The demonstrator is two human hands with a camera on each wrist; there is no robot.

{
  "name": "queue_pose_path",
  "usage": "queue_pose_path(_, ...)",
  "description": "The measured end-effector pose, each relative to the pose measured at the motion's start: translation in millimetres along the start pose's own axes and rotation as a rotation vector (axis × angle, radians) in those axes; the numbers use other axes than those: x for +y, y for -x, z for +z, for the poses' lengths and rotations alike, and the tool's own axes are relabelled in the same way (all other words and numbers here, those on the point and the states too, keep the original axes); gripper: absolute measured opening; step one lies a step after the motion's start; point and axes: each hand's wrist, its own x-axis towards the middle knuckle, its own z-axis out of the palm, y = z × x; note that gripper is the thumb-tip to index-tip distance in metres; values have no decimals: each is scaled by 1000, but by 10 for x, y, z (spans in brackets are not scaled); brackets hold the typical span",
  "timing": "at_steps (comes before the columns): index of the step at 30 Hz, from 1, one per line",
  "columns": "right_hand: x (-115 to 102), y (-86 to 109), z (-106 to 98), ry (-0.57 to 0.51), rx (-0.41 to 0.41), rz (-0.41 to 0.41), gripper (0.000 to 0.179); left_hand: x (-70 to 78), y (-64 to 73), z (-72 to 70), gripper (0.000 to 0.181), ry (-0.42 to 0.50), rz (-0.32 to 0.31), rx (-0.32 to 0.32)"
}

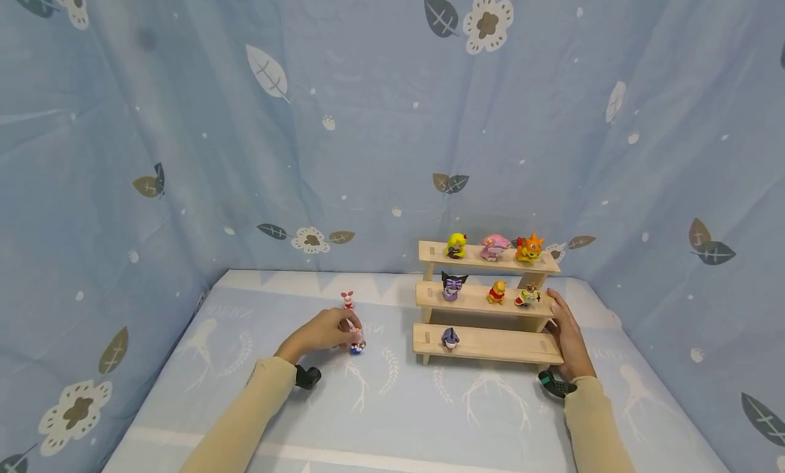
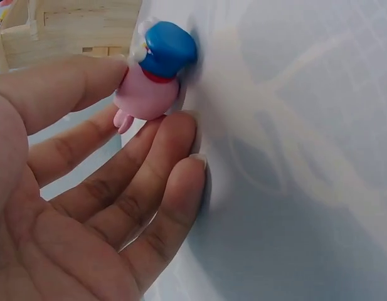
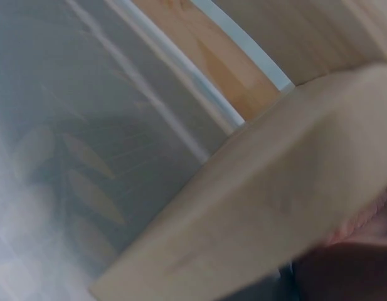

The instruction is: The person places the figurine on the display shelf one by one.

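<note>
A small pink figurine with a blue cap [image 1: 357, 347] [image 2: 155, 69] stands on the pale blue tablecloth [image 1: 392, 405]. My left hand [image 1: 349, 331] [image 2: 146, 103] pinches it between thumb and fingertips, with the other fingers lying fairly straight. A three-tier wooden shelf [image 1: 490, 347] [image 3: 256, 207] stands to the right. My right hand [image 1: 561, 316] rests with straight fingers against the shelf's right end. In the right wrist view only a fingertip [image 3: 369, 219] shows, at the edge of a board.
A second pink figurine [image 1: 347, 299] stands just behind my left hand. Yellow [image 1: 456, 245], pink [image 1: 494, 247] and orange [image 1: 529, 248] figures fill the top tier, three more the middle tier, and a grey-blue one [image 1: 450, 338] the bottom. Patterned blue curtains enclose the table.
</note>
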Motion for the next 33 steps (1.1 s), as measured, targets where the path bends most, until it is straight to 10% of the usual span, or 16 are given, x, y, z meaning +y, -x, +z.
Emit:
queue_pose_path(19, 16, -4, 6, 10, -2, 1, 63, 125, -6, 127, 27, -24, -53, 59)
queue_pose_path(33, 6, 6, 5, 21, -9, -15, 60, 155, -19, 119, 26, -25, 40, 97)
